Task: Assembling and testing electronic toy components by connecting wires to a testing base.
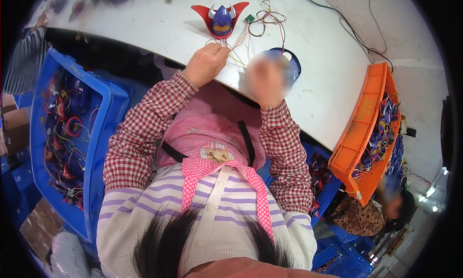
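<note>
On the white table [328,95] stands a toy head [222,23] in purple and red, with white horns and a flared red collar. Thin wires trail from below it toward me. My left hand [208,63] is closed just in front of the toy head, its fingertips pinched on the thin wires [235,50]. My right hand [267,80] is raised over the table's near edge, beside a dark blue rounded shell [295,65] that it partly covers. Blur hides its fingers and anything in them. A small green circuit board [249,18] lies among looped wires behind.
A blue crate [89,147] of wired toy parts stands at my left. At the right, an orange crate [359,128] holds similar parts. Another person's striped sleeve [24,61] shows at far left; a person in leopard print [359,215] is at lower right. A black cable [342,24] crosses the back.
</note>
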`<state>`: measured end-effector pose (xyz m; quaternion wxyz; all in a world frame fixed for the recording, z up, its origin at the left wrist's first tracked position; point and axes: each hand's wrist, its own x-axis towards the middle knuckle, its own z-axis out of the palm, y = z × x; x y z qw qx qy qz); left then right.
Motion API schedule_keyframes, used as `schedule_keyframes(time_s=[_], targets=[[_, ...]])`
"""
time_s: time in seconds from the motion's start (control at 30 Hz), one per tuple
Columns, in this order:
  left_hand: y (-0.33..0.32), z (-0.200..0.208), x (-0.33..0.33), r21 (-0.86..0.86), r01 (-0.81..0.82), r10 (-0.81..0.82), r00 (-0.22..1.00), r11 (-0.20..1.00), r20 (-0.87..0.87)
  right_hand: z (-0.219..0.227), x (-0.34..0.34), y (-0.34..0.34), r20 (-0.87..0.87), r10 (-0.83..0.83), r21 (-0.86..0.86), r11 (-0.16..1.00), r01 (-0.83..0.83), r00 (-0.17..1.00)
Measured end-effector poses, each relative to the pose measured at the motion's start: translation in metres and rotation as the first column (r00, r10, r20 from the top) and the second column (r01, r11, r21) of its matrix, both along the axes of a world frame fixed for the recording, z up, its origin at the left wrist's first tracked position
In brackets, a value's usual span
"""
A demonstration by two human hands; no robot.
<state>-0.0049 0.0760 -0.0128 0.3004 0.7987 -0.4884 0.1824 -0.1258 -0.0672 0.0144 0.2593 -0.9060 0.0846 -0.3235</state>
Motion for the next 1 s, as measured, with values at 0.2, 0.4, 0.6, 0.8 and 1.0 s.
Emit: schedule_keyframes(time_s=[0.2, 0.4, 0.6, 0.8, 1.0], targets=[[0.004, 0.001, -0.007, 0.033, 0.028, -0.029, 0.998, 0.999, 0.055, 0.023, 0.004, 0.015, -0.030, 0.046, 0.113, 0.993, -0.043, 0.998], [-0.001, 0.003, -0.014, -0.032, 0.028, -0.027, 1.000, 0.999, 0.008, 0.010, 0.092, -0.018, -0.070, -0.107, -0.024, 0.994, 0.105, 0.992], [0.003, -0.006, -0.017, -0.088, -0.016, 0.010, 0.998, 0.996, -0.059, -0.018, 0.138, -0.027, -0.253, -0.259, -0.283, 0.941, 0.185, 0.932], [0.007, 0.005, -0.025, -0.296, -0.088, 0.041, 0.986, 0.951, -0.162, -0.010, 0.117, -0.032, -0.228, -0.178, -0.096, 0.983, 0.160, 0.957], [0.021, 0.048, -0.049, -0.484, -0.237, -0.315, 0.512, 0.842, -0.799, 0.035, 0.035, 0.022, 0.280, 0.142, -0.046, 0.990, -0.135, 0.949]])
